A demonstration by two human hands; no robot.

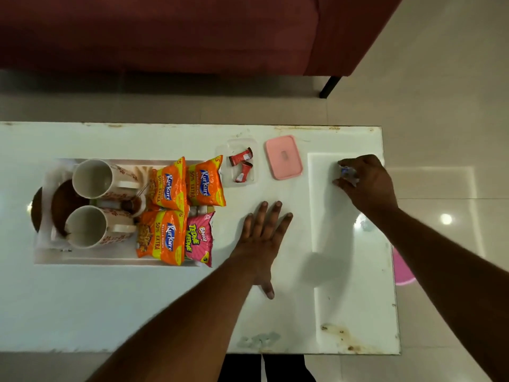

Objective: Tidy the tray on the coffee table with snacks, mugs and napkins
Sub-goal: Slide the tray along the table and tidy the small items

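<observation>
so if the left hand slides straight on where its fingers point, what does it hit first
Likely the pink lid, flat on the table; the left hand aims right of the clear container.

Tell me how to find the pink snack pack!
Start at the white table and find the tray on its left part. Four snack packs lie at the tray's right end, and the pink pack is at the corner nearest the person. It is the only pink one, since the other three are orange packs.
</observation>
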